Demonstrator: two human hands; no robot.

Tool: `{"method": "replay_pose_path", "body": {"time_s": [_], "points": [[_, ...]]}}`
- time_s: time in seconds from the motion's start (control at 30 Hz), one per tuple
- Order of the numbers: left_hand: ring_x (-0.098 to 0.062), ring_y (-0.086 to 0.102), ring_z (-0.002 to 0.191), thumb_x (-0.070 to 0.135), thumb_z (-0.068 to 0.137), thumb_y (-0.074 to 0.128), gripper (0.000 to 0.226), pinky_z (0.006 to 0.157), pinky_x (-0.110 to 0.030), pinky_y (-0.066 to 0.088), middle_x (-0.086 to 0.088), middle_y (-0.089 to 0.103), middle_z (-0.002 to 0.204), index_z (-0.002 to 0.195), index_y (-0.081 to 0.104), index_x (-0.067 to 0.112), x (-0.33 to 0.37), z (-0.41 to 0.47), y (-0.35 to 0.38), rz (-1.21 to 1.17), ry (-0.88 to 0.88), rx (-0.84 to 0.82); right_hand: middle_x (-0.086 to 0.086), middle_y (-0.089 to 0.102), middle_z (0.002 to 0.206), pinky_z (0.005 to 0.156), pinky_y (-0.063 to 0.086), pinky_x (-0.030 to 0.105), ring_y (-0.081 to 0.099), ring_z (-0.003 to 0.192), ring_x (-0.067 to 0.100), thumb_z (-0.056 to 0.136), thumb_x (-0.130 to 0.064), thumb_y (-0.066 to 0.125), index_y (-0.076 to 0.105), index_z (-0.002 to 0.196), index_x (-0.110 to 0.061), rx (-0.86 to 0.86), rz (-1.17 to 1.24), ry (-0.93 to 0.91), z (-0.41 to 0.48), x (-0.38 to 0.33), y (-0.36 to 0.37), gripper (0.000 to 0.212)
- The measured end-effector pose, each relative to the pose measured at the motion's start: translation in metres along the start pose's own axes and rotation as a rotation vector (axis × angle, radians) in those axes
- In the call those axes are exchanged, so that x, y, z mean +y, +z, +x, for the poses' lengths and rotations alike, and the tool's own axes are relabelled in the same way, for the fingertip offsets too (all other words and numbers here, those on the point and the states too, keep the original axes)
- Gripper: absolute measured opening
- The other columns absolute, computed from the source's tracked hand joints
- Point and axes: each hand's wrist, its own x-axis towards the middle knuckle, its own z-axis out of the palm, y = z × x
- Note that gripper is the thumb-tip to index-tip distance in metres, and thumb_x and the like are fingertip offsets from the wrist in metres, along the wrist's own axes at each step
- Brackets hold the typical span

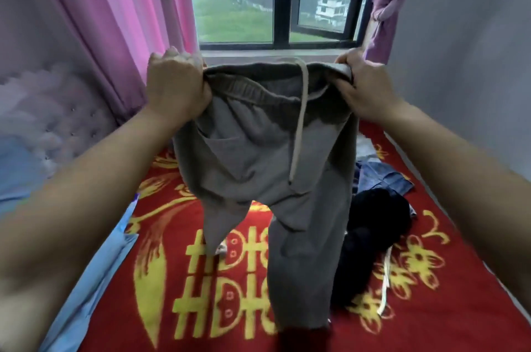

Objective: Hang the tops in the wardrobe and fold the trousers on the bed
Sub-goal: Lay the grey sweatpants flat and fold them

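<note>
While both arms stretch forward in the head view, a pair of grey trousers [267, 167] hangs in the air above the middle of the bed [178, 279], which is covered by a red blanket with yellow patterns. The left hand [175, 84] grips one end of the elastic waistband, fingers curled tight round bunched cloth. The right hand [365, 87] grips the other end the same way. A pale drawstring [300, 121] dangles down the front. One leg hangs long, its hem low toward the bed's near edge; the other is rucked up and shorter. A dark garment [370, 236] and a blue garment [385, 179] lie toward the bed's right edge. The trousers look like thick, soft fleece: limp, fairly light, not slippery, not fragile. They will likely sag wherever unsupported, so holding the waistband corners, then the hems, seems the surest way to lay them flat for folding.
</note>
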Motion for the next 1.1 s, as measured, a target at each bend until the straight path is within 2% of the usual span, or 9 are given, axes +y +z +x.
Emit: {"method": "replay_pose_path", "body": {"time_s": [0.2, 0.3, 0.53, 0.6, 0.7, 0.77, 0.83, 1.0, 1.1], "points": [[-0.034, 0.060, 0.078, 0.039, 0.073, 0.042, 0.035, 0.072, -0.040, 0.041, -0.017, 0.067, 0.079, 0.081, 0.057, 0.009, 0.000, -0.151, 0.083, -0.075, 0.085, -0.393, 0.019, 0.066, 0.093, 0.075, 0.051, 0.043, 0.063, 0.091, 0.039, 0.090, -0.058, 0.061, 0.052, 0.098, -0.016, -0.467, -0.124, 0.169, -0.091, -0.004, 0.107, 0.043], [-0.030, 0.061, 0.097, 0.052, 0.079, 0.050, 0.044, 0.079, -0.037, 0.042, -0.009, 0.070, 0.100, 0.100, 0.058, 0.014, 0.013, -0.232, 0.104, -0.038, 0.141, -0.713, 0.008, 0.056, 0.088, 0.072, 0.049, 0.040, 0.058, 0.086, 0.033, 0.079, -0.064, 0.069, 0.042, 0.089, -0.020, -0.822, -0.256, 0.199, -0.145, 0.000, 0.149, 0.053], [-0.029, 0.057, 0.117, 0.033, 0.092, 0.049, 0.053, 0.085, -0.039, 0.048, -0.006, 0.063, 0.123, 0.141, 0.038, 0.016, 0.044, -0.382, 0.118, -0.089, 0.177, -1.246, 0.007, 0.060, 0.115, 0.071, 0.044, 0.035, 0.062, 0.104, 0.032, 0.082, -0.075, 0.055, 0.059, 0.114, -0.023, -1.145, -0.419, 0.069, -0.246, 0.006, 0.213, 0.061], [-0.033, 0.063, 0.106, 0.022, 0.092, 0.049, 0.053, 0.077, -0.041, 0.049, -0.009, 0.066, 0.115, 0.141, 0.033, 0.013, 0.053, -0.405, 0.120, -0.099, 0.188, -1.332, 0.006, 0.051, 0.114, 0.064, 0.037, 0.035, 0.060, 0.101, 0.031, 0.084, -0.068, 0.060, 0.063, 0.110, -0.020, -1.177, -0.500, -0.069, -0.264, 0.005, 0.221, 0.054], [-0.035, 0.067, 0.093, 0.020, 0.095, 0.051, 0.042, 0.067, -0.040, 0.048, -0.011, 0.069, 0.101, 0.132, 0.035, 0.013, 0.066, -0.424, 0.124, -0.126, 0.257, -1.418, 0.005, 0.052, 0.099, 0.064, 0.036, 0.034, 0.061, 0.090, 0.026, 0.095, -0.018, 0.058, 0.062, 0.094, -0.013, -1.290, -0.606, -0.277, -0.282, 0.006, 0.229, 0.006], [-0.035, 0.067, 0.092, 0.018, 0.096, 0.051, 0.028, 0.067, -0.039, 0.046, -0.011, 0.069, 0.102, 0.121, 0.039, 0.014, 0.074, -0.429, 0.128, -0.118, 0.283, -1.474, 0.000, 0.044, 0.073, 0.061, 0.037, 0.031, 0.049, 0.063, 0.020, 0.090, -0.001, 0.055, 0.046, 0.070, -0.014, -1.360, -0.651, -0.295, -0.292, 0.010, 0.236, 0.025], [-0.034, 0.067, 0.097, 0.012, 0.094, 0.052, 0.026, 0.069, -0.039, 0.045, -0.010, 0.068, 0.109, 0.117, 0.041, 0.015, 0.082, -0.424, 0.131, -0.094, 0.302, -1.547, -0.003, 0.035, 0.064, 0.058, 0.036, 0.030, 0.045, 0.059, 0.020, 0.089, -0.006, 0.060, 0.041, 0.065, -0.013, -1.414, -0.627, -0.296, -0.295, 0.016, 0.239, 0.031], [-0.027, 0.064, 0.109, 0.015, 0.089, 0.057, 0.029, 0.082, -0.037, 0.049, -0.005, 0.065, 0.118, 0.117, 0.055, 0.015, 0.085, -0.380, 0.150, 0.001, 0.318, -1.648, 0.001, 0.053, 0.061, 0.062, 0.050, 0.032, 0.059, 0.069, 0.029, 0.086, -0.020, 0.051, 0.053, 0.065, -0.010, -1.498, -0.386, 0.110, -0.258, 0.041, 0.245, 0.023], [-0.026, 0.064, 0.094, 0.014, 0.088, 0.053, 0.027, 0.081, -0.038, 0.054, -0.006, 0.063, 0.118, 0.113, 0.061, 0.020, 0.071, -0.331, 0.176, -0.033, 0.076, -1.656, 0.009, 0.072, 0.067, 0.061, 0.061, 0.036, 0.072, 0.067, 0.028, 0.085, -0.015, 0.047, 0.069, 0.090, -0.003, -1.556, -0.265, 0.312, -0.207, 0.060, 0.252, 0.025]]}}
